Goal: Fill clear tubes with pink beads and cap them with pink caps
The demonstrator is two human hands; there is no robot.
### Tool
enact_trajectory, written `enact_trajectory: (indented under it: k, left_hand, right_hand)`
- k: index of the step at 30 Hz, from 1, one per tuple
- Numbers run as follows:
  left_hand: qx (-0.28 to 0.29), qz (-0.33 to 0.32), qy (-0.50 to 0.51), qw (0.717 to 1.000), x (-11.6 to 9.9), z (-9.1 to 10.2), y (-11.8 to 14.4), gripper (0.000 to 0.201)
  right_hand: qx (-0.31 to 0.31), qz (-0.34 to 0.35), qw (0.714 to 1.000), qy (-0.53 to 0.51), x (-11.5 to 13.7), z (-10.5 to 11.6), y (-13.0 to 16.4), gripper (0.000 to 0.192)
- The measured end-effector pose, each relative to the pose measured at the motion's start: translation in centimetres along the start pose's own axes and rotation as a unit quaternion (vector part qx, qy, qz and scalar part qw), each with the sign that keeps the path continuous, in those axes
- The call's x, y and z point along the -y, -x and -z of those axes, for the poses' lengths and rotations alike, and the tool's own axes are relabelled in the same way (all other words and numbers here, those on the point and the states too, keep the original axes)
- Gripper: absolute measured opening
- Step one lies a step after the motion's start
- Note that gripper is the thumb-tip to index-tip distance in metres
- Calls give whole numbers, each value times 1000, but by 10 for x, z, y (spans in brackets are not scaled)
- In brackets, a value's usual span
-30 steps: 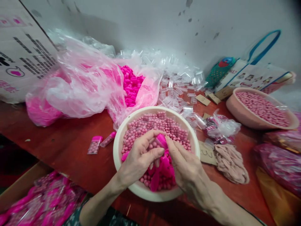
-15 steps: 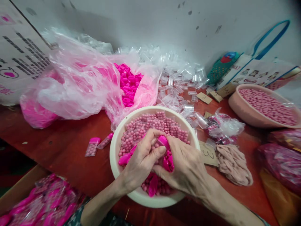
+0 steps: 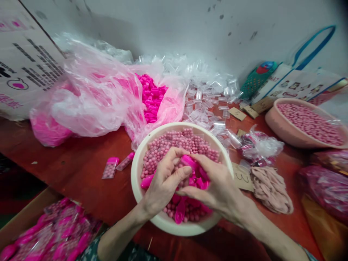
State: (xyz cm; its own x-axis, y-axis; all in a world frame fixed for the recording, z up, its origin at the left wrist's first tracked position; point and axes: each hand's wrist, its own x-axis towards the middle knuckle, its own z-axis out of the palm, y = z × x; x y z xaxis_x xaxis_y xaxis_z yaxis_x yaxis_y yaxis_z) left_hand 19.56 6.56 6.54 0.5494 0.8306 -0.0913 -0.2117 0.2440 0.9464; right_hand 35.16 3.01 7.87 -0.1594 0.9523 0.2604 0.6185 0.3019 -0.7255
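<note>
A cream bowl (image 3: 141,145) stands before me, filled with pink beads (image 3: 174,139) and bright pink plastic pieces, one of them a spoon-shaped piece (image 3: 180,211). Over it, my left hand (image 3: 169,177) is closed round a small clear container of beads (image 3: 180,166), largely hidden by the fingers. A bright pink cap (image 3: 188,161) sits at the container's end. My right hand (image 3: 221,186) has its index finger against this cap, while its thumb stretches below toward the left hand. More pink pieces (image 3: 199,181) show between the right thumb and fingers.
Left of the bowl lie two capped bead containers (image 3: 110,168). Behind are a plastic bag (image 3: 95,98) of pink caps and a heap of clear containers (image 3: 201,96). A pink basin (image 3: 277,119) of beads, a cloth (image 3: 272,190) and a cardboard piece marked 3 (image 3: 241,176) are right. A box (image 3: 29,206) holds packed pieces lower left.
The right thumb and fingers have spread a little, showing more pink pieces between them. The cap remains between the hands. The whole view has shifted slightly.
</note>
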Motion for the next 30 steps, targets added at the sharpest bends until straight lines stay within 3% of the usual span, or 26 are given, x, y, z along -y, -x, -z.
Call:
enact_trajectory:
  k: [1, 3, 5, 7, 9, 11, 14, 17, 21, 30]
  left_hand:
    - [-3, -1, 9, 1000, 0, 1, 0, 22]
    - [-1, -5, 12, 1000, 1, 2, 0, 29]
    - [5, -4, -2, 1000, 2, 1, 1, 34]
    - [10, -3, -19, 1000, 3, 0, 2, 36]
    - [7, -5, -28, 1000, 2, -2, 4, 36]
    - [-6, -18, -37, 999, 1, -2, 6, 35]
    - [-24, -39, -58, 997, 1, 0, 8, 35]
    - [-28, -59, -98, 993, 2, 2, 9, 35]
    - [-30, -102, -131, 986, 4, 2, 9, 25]
    - [-37, -79, -74, 993, 4, 2, 7, 9]
  right_hand:
    - [2, -75, 993, -95, 1, 5, 1, 52]
    - [-18, -200, 947, -251, 1, 12, 2, 48]
    - [-82, -234, 915, -320, 1, 13, 3, 31]
    - [-165, -182, 927, -283, 0, 6, 2, 18]
    - [-208, -68, 964, -150, -1, -4, 2, 14]
    - [-164, 51, 985, 19, -1, -13, 2, 27]
    - [-59, 156, 966, 197, -2, -19, 3, 59]
    - [-46, 162, 947, 274, -1, -20, 5, 68]
    - [-54, 169, 930, 322, 1, -21, 4, 44]
    - [-66, 245, 877, 407, -1, -21, -11, 40]
